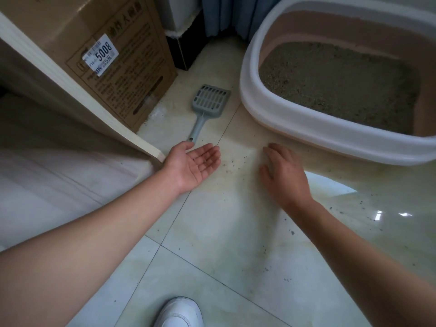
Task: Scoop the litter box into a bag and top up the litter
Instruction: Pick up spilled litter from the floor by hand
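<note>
Our left hand (195,164) lies palm-up, flat open, a few grains (204,160) on it; our right hand (284,172) spreads empty on glossy tile (224,220). The slotted grey plastic scoop (208,102) lies beside the oval litter box (250,74), cut off right.

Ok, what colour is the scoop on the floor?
Grey-blue plastic scoop; the head view shows it.

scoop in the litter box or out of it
Out. The scoop lies flat on the floor tiles, beside the litter box.
</note>
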Motion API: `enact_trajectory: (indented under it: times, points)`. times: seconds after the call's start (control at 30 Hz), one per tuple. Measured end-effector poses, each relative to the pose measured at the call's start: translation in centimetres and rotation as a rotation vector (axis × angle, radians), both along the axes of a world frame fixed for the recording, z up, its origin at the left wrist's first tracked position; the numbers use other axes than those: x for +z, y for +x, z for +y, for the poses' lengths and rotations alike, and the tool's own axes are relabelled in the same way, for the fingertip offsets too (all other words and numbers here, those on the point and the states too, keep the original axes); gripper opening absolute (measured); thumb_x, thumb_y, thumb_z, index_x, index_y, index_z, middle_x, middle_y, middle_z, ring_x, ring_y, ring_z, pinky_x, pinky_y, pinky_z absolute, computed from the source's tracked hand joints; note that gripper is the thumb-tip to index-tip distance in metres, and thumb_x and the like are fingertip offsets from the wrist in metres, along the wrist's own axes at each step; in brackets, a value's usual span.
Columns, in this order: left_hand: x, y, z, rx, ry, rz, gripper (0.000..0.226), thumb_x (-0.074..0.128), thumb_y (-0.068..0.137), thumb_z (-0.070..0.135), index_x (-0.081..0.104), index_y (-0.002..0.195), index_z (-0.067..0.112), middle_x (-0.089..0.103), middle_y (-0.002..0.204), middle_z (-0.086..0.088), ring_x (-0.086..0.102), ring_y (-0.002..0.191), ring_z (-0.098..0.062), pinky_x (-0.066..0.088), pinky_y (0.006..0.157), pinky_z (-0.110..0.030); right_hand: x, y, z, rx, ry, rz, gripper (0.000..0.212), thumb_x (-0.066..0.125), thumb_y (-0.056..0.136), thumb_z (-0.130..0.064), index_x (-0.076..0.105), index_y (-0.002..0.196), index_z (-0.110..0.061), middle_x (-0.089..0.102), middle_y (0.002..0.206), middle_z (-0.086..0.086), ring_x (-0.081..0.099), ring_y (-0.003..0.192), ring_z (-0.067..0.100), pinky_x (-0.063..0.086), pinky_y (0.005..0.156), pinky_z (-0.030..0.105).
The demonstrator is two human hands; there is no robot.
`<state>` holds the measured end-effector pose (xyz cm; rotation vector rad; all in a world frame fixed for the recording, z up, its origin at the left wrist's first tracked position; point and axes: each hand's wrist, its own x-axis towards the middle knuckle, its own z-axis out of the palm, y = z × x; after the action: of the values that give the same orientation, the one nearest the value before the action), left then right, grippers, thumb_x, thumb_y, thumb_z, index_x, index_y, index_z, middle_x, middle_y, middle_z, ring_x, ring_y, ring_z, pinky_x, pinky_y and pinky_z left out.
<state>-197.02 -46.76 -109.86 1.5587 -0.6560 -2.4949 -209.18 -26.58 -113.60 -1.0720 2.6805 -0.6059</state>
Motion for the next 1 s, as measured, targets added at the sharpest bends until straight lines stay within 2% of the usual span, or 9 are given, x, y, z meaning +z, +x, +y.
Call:
enact_trajectory:
  times: [0.2, 0.33, 0.63, 0.83, 1.0]
  points:
    - [0.3, -0.6, 0.3, 0.045, 0.007, 0.043, 0.041, 0.039, 0.102, 0.027, 0.067, 0.1, -0.002, 0.075, 0.092, -0.018, 0.072, 0.085, -0.028, 0.059, 0.08, -0.04, 0.0, -0.4, -3.2, 0.078, 0.097, -0.049, 0.068, 0.056, 0.095, -0.036, 0.033, 0.151, -0.004, 0.032, 0.158, 0.015, 0.025, 0.147, 0.029, 0.017, 0.12, 0.034]
    - [0.5, -0.8, -0.4, 0.079, 0.018, 0.09, 0.039, 0.041, 0.099, 0.026, 0.067, 0.1, -0.002, 0.075, 0.093, -0.018, 0.071, 0.088, -0.028, 0.058, 0.086, -0.04, 0.1, -0.7, -4.4, 0.142, 0.125, -0.063, 0.071, 0.053, 0.096, -0.04, 0.029, 0.154, -0.007, 0.024, 0.162, 0.012, 0.016, 0.151, 0.027, 0.012, 0.121, 0.033]
    - [0.5, -0.8, -0.4, 0.088, 0.039, 0.106, 0.041, 0.042, 0.1, 0.029, 0.067, 0.101, -0.002, 0.075, 0.094, -0.018, 0.072, 0.086, -0.029, 0.059, 0.083, -0.04, -0.7, 2.0, -2.0, 0.311, 0.11, 0.026, 0.058, 0.058, 0.094, -0.026, 0.045, 0.145, -0.001, 0.04, 0.154, 0.016, 0.033, 0.145, 0.033, 0.019, 0.118, 0.034]
    - [0.2, -0.9, 0.0, 0.105, 0.012, 0.067, 0.04, 0.041, 0.099, 0.028, 0.067, 0.1, -0.002, 0.075, 0.088, -0.018, 0.072, 0.081, -0.028, 0.059, 0.08, -0.04, -0.6, 3.4, -1.8, 0.336, 0.058, 0.038, 0.057, 0.057, 0.093, -0.026, 0.047, 0.144, -0.004, 0.048, 0.148, 0.012, 0.041, 0.139, 0.03, 0.032, 0.114, 0.035]
    - [0.0, -1.0, 0.0, 0.128, 0.002, 0.06, 0.039, 0.042, 0.098, 0.028, 0.067, 0.1, -0.002, 0.075, 0.087, -0.017, 0.072, 0.084, -0.029, 0.059, 0.084, -0.04, -0.7, 3.7, -3.7, 0.397, 0.06, 0.029, 0.06, 0.057, 0.091, -0.03, 0.047, 0.143, -0.003, 0.047, 0.149, 0.013, 0.041, 0.139, 0.032, 0.032, 0.115, 0.037]
